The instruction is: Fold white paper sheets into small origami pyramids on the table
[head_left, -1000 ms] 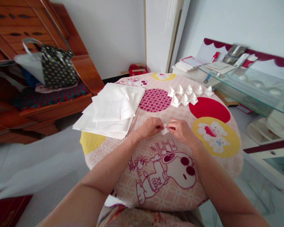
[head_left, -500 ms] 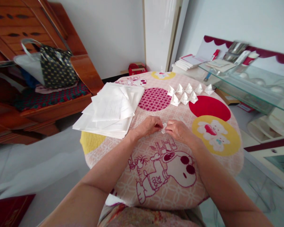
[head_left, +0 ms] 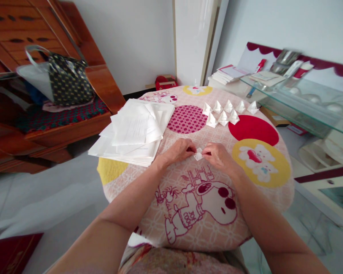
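Observation:
A small piece of folded white paper [head_left: 198, 154] lies between my hands over the middle of the round table [head_left: 185, 139] with its patterned cloth. My left hand [head_left: 181, 150] pinches its left edge, fingertips together. On the other side, my right hand [head_left: 217, 155] holds the right edge between thumb and fingers. Beyond my hands, several folded white paper shapes with pointed tops [head_left: 223, 118] stand in two rows. To the left sits a stack of white sheets [head_left: 131, 131], loosely piled, some with faint print.
A glass-topped shelf [head_left: 302, 99] with bowls, papers and a red-capped item stands at the right. At the left is a wooden bench [head_left: 100, 85] with a dark patterned bag [head_left: 70, 80] on it. A red box [head_left: 165, 82] rests on the floor behind the table.
My right hand has shifted slightly to the right, and the hands are a little farther apart. More of the folded paper shows between them, looking wider and flatter.

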`<move>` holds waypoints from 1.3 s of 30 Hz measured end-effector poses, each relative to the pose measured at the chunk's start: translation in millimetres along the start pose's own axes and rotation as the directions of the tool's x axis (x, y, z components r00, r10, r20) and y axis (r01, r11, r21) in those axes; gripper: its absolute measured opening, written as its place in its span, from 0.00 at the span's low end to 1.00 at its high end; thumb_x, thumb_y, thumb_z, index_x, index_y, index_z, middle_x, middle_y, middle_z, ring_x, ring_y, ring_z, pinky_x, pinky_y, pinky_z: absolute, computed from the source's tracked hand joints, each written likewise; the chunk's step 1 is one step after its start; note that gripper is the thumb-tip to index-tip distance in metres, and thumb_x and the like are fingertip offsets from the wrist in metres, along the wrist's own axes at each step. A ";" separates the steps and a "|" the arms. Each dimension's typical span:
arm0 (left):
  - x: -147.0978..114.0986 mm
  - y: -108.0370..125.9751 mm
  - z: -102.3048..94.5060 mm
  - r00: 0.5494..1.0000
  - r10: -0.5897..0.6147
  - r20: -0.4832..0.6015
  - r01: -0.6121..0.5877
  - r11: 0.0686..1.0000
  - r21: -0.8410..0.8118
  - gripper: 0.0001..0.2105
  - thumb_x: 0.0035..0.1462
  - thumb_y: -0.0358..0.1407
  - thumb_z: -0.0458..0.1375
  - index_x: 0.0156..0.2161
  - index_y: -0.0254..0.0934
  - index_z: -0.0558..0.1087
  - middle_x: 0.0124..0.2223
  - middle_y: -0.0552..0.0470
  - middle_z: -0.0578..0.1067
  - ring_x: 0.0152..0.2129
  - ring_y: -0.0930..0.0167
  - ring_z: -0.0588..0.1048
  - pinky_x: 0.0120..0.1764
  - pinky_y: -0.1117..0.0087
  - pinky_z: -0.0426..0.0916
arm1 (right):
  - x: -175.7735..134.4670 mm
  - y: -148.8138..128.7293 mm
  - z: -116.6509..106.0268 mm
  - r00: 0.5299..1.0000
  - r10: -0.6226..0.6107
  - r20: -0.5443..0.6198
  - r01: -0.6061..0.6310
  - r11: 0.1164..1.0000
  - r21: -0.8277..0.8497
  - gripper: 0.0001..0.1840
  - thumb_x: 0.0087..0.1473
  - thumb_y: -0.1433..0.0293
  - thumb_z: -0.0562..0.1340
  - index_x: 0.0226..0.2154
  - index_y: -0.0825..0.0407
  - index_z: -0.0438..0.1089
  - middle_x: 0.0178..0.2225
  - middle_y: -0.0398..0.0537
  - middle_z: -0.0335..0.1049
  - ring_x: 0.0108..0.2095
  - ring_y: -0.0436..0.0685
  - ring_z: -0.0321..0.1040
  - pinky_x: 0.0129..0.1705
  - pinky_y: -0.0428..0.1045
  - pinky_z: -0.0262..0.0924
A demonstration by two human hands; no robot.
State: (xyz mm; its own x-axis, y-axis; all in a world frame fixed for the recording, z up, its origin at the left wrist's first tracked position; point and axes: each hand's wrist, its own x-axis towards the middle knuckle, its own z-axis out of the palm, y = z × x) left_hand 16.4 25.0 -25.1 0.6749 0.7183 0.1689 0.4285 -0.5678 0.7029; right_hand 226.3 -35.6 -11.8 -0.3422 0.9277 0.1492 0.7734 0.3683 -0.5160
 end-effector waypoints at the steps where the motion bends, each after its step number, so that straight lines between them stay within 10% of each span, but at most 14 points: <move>1: 0.1 -0.4 0.1 1.000 -0.005 0.000 0.005 1.000 -0.001 0.08 0.48 0.26 0.61 0.30 0.39 0.82 0.31 0.51 0.80 0.30 0.70 0.74 0.40 0.71 0.69 | 0.0 -0.3 0.0 1.000 0.001 -0.001 -0.001 1.000 -0.019 0.13 0.52 0.76 0.62 0.20 0.52 0.77 0.25 0.47 0.71 0.28 0.54 0.63 0.33 0.50 0.53; 18: 7.9 3.5 6.5 0.981 -0.184 -0.058 0.185 0.983 0.018 0.06 0.52 0.31 0.61 0.26 0.35 0.80 0.24 0.53 0.76 0.22 0.73 0.69 0.31 0.71 0.61 | 6.7 -2.9 5.0 0.957 0.288 -0.042 -0.289 0.957 -0.014 0.19 0.52 0.70 0.63 0.14 0.51 0.62 0.16 0.42 0.59 0.21 0.50 0.54 0.27 0.49 0.44; 39: 15.3 21.1 5.0 0.948 -0.317 0.011 0.288 0.876 0.388 0.10 0.60 0.34 0.60 0.31 0.33 0.81 0.26 0.49 0.77 0.26 0.70 0.72 0.36 0.69 0.65 | 11.6 -18.7 0.4 0.915 0.400 0.051 -0.375 0.891 -0.257 0.14 0.60 0.71 0.61 0.28 0.55 0.79 0.30 0.54 0.79 0.31 0.55 0.69 0.31 0.48 0.51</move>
State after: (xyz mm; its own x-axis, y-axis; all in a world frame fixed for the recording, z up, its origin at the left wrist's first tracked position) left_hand 38.8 22.0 -11.2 0.5107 0.8569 -0.0699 0.8025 -0.4459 0.3964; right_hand 207.6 -31.7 -0.8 -0.0311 0.9931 -0.1128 0.9544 -0.0040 -0.2986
